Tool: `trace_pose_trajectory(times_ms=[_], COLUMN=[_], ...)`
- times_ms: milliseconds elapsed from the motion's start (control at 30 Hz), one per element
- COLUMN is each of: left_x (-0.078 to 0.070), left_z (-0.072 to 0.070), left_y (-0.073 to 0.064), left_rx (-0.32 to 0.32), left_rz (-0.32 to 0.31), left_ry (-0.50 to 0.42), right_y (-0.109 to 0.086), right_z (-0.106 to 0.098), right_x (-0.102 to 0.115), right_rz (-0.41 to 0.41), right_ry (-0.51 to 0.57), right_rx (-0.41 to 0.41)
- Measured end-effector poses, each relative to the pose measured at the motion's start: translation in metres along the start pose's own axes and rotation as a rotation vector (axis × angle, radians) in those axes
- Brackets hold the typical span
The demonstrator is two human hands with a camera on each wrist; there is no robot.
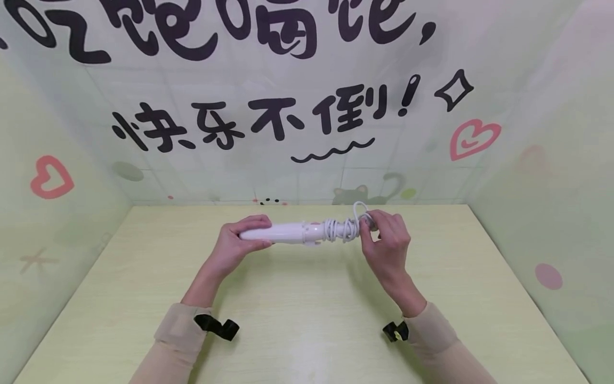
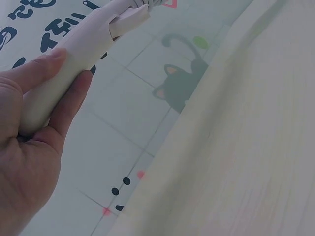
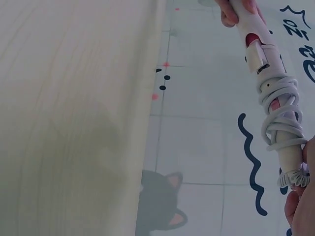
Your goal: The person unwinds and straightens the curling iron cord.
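Note:
A white curling iron (image 1: pixel 283 233), with a small lever on its side, is held roughly level above the table. My left hand (image 1: pixel 235 240) grips its thick smooth end, thumb on one side and fingers on the other, as the left wrist view also shows. A white power cord (image 3: pixel 283 115) is wound in several turns around the narrower handle. At the handle's far end, my right hand (image 1: pixel 388 240) pinches the cord between thumb and fingers, and a loose loop of it stands up there. The plug cannot be made out.
The pale wooden table (image 1: pixel 297 309) lies beneath both hands. Behind it stands a printed backdrop (image 1: pixel 268 176) with black lettering and a grey cat, and similar panels rise at left and right. Black wrist cameras (image 1: pixel 225 329) sit on both sleeves.

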State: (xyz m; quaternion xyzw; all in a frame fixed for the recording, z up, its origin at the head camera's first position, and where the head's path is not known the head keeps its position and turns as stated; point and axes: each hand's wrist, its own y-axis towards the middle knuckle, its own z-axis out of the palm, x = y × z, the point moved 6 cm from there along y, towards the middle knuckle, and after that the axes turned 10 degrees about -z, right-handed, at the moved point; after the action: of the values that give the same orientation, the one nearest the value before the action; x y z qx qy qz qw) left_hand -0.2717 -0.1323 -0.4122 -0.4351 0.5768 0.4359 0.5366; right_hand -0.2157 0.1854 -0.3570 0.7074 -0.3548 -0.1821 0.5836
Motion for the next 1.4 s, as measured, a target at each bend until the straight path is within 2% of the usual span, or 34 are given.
trace_pose_trajectory(times_ms=[233, 367, 500, 600, 800, 900, 1133, 1233, 1400], left_x=[0.003, 0.002, 0.000, 0.000, -0.001, 0.000, 0.003, 0.002, 0.003], left_z=[0.000, 0.001, 0.001, 0.000, -0.006, -0.007, -0.008, -0.009, -0.008], left_y=[0.000, 0.001, 0.002, 0.001, 0.001, 0.000, -0.001, -0.001, -0.001], left_rx=[0.003, 0.000, -0.007, -0.012, -0.019, -0.013, -0.012, -0.013, -0.009], left_rz=[-0.016, -0.005, 0.008, 0.011, 0.036, 0.028, 0.004, 0.003, -0.005], left_ry=[0.008, 0.014, 0.031, 0.033, 0.023, 0.014, -0.014, -0.018, -0.017], right_y=[0.000, 0.001, 0.002, 0.002, 0.002, 0.002, 0.002, 0.002, 0.002], right_z=[0.003, 0.004, 0.006, 0.006, 0.004, 0.003, 0.000, -0.001, -0.001], right_x=[0.001, 0.001, 0.001, 0.001, 0.001, -0.002, -0.008, -0.012, -0.012], right_rz=[0.016, 0.024, 0.011, -0.005, 0.034, 0.066, 0.070, 0.097, 0.154], right_ry=[-0.008, -0.051, -0.103, -0.094, 0.012, 0.087, 0.337, 0.422, 0.461], right_rx=[0.037, 0.068, 0.113, 0.158, 0.225, 0.219, 0.199, 0.208, 0.214])
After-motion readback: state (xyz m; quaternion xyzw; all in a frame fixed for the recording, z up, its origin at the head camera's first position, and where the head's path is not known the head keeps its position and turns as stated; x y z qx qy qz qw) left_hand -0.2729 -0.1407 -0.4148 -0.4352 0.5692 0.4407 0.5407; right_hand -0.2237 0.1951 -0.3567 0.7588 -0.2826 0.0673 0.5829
